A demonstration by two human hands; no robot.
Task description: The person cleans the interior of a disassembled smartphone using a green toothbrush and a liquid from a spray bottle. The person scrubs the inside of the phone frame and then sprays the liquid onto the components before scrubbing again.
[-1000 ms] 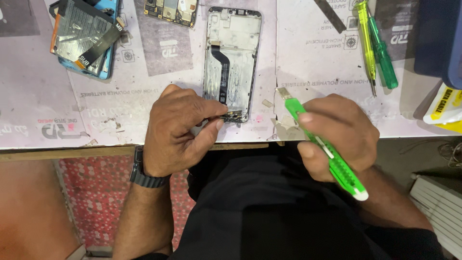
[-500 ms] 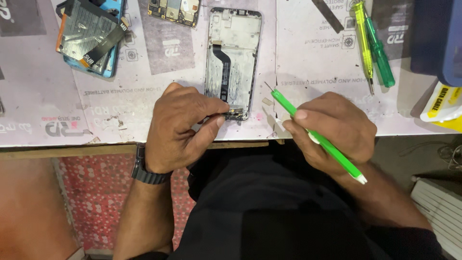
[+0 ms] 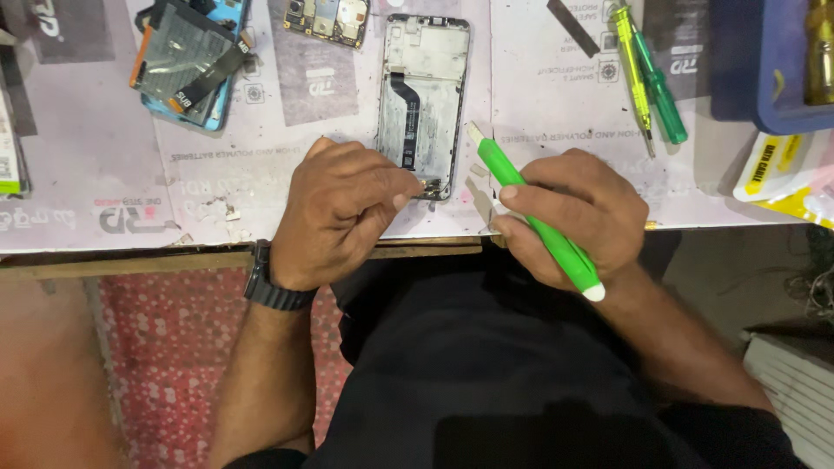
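Disassembly in progress: on the table [image 3: 104, 174], an opened phone frame [image 3: 423, 104] lies just beyond both hands. The left hand [image 3: 339, 208] pinches its fingers shut at the frame's lower edge; what they grip is too small to tell. The right hand [image 3: 573, 213] closes around a green pry tool [image 3: 534, 213], tip raised beside the frame; judged next, the tip must meet the frame's edge.

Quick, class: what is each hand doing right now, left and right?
Left hand: fingers pinched at the bottom edge of the opened phone.
Right hand: closed around a green tool.
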